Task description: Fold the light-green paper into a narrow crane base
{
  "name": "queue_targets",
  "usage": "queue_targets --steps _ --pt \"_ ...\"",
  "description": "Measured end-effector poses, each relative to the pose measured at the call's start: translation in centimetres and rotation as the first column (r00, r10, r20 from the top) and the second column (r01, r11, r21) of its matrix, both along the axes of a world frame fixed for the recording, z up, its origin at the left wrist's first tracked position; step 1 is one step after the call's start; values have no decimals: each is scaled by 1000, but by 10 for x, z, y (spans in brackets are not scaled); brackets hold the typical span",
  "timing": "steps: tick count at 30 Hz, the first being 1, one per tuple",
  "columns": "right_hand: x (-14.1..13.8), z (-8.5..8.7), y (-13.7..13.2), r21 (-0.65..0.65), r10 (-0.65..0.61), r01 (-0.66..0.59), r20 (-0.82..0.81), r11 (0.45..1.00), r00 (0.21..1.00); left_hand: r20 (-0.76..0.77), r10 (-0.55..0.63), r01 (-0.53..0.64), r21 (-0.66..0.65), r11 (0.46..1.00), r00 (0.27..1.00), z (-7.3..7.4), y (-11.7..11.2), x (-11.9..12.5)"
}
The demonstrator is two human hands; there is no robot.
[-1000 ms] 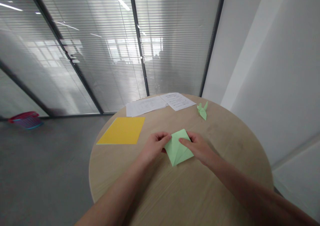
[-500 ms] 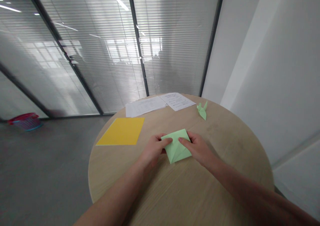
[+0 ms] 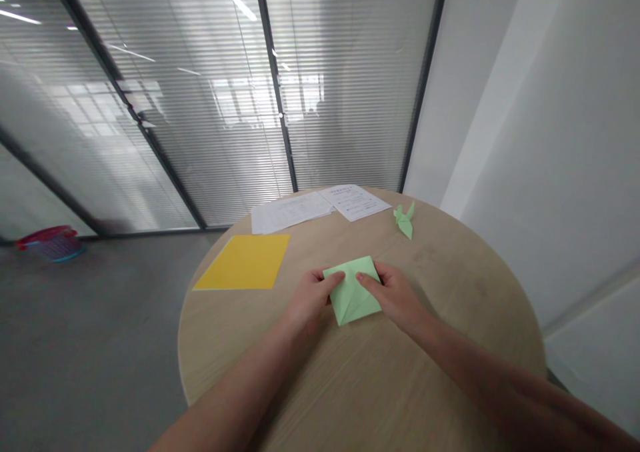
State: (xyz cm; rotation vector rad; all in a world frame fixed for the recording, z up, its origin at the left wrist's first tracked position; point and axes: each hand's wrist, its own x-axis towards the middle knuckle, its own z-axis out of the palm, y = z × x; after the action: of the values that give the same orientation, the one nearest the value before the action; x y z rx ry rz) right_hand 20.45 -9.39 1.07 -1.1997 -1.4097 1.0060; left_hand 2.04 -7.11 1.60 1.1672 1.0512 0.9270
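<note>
A folded square of light green origami paper is held between both hands above the near middle of the table. Crease lines run across its face towards the lower corner. My left hand pinches its left edge, thumb on top and fingers behind. On the right edge, my right hand grips it the same way, thumb tip near the middle of the sheet. The fingers under the paper are mostly hidden. Farther off to the right, a folded green paper crane sits on the table.
The round wooden table fills the lower view. Yellow paper lies at its left, and white sheets with a printed page at the far edge. A red and blue basket stands on the floor at left.
Hardly anything differs. Both hands keep the same hold on the green paper, and its position has barely shifted.
</note>
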Motion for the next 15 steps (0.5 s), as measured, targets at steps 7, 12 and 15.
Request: queue_targets --steps 7,12,15 --pt "2 -3 2 -6 -28 28 -10 1000 1000 44 14 -14 -19 1000 999 4 -2 2" --pt "2 -3 2 3 -28 28 -19 1000 999 47 25 -25 -16 1000 999 1 -2 3" --pt "2 -5 4 6 -39 39 -21 999 999 57 17 -17 -3 1000 998 2 -3 3"
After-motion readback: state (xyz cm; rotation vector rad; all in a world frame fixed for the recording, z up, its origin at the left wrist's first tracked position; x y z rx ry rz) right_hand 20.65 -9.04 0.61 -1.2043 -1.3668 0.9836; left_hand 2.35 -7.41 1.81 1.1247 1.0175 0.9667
